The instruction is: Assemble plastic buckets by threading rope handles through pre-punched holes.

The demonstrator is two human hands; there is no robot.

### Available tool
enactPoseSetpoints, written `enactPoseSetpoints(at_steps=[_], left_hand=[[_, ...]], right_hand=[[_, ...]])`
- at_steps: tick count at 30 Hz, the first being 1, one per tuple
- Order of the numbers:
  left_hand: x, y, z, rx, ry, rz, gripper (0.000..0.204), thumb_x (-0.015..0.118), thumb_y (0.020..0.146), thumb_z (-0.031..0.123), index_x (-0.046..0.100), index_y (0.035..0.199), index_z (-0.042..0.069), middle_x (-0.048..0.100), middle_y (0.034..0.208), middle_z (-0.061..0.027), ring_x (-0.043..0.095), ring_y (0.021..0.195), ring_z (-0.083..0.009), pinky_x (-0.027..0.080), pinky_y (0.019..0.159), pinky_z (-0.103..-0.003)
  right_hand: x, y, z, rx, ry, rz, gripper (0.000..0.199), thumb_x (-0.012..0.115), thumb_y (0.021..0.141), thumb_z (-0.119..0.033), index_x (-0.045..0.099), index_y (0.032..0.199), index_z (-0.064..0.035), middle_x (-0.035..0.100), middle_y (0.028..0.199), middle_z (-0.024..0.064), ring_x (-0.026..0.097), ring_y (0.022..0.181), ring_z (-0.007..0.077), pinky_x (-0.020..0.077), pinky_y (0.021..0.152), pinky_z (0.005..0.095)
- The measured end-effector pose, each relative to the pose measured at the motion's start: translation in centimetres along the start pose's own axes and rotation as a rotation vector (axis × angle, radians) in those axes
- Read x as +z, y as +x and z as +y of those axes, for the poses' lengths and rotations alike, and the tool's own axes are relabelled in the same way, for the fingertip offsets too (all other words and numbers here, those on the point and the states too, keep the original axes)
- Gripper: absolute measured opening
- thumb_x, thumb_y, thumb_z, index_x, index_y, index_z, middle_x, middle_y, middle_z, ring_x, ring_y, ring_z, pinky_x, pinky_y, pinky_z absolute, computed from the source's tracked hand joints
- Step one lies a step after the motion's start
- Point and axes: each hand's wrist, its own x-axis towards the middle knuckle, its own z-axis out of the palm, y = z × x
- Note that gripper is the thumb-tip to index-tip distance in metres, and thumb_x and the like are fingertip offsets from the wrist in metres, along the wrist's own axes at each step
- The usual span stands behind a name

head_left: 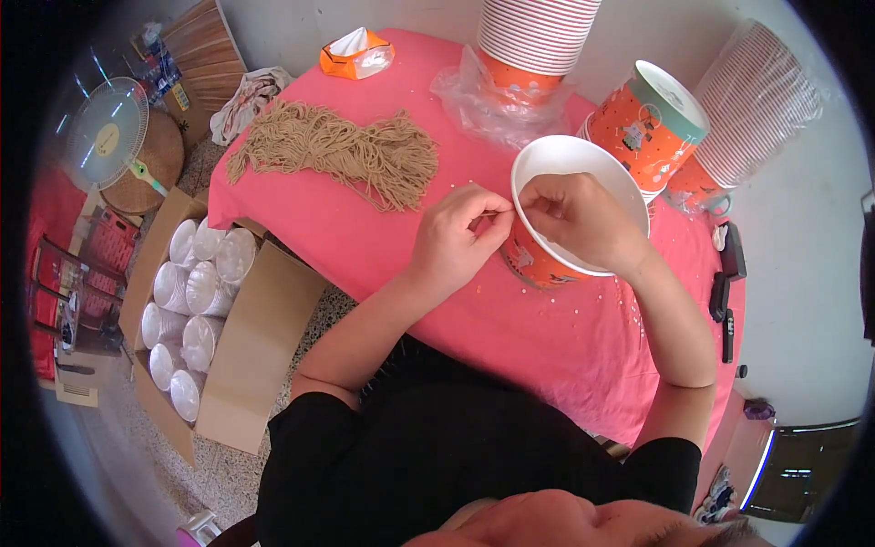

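Pink-covered worktop fills the middle, with a cardboard box of white lids down on the floor at near left. Left hand and right hand both have fingers pinched on a thin cord at the near rim of the orange paper bucket. Probably best to keep that cord taut. Farther left lies the cord bundle, with stacked buckets at the far edge.

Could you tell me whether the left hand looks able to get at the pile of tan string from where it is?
Probably yes: the left hand is at the paper bucket rim, and only bare pink tablecloth separates it from the string pile.
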Motion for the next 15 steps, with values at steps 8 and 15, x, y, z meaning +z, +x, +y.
enactPoseSetpoints(at_steps=[8,15], left_hand=[[0.55,-0.29,-0.69,0.057,-0.075,0.065,0.011,0.072,0.079,-0.002,0.063,0.085,0.001,0.064,0.079,-0.0075,0.061,0.064,-0.016,0.046,0.052,-0.027],[0.33,-0.52,-0.58,-0.11,-0.224,-0.018,0.02,0.071,0.081,0.001,0.062,0.099,0.002,0.067,0.085,-0.0086,0.067,0.076,-0.0171,0.052,0.062,-0.026]], right_hand=[[0.11,0.37,0.31,-0.021,-0.002,-0.01,0.011,0.064,0.081,-0.009,0.068,0.088,-0.0018,0.068,0.079,0.0159,0.067,0.072,0.0304,0.0517,0.068,0.0389],[-0.07,0.26,0.03,-0.022,-0.023,-0.041,0.007,0.061,0.084,0.0,0.065,0.09,0.001,0.064,0.073,0.0059,0.059,0.066,0.011,0.0485,0.064,0.0282]])
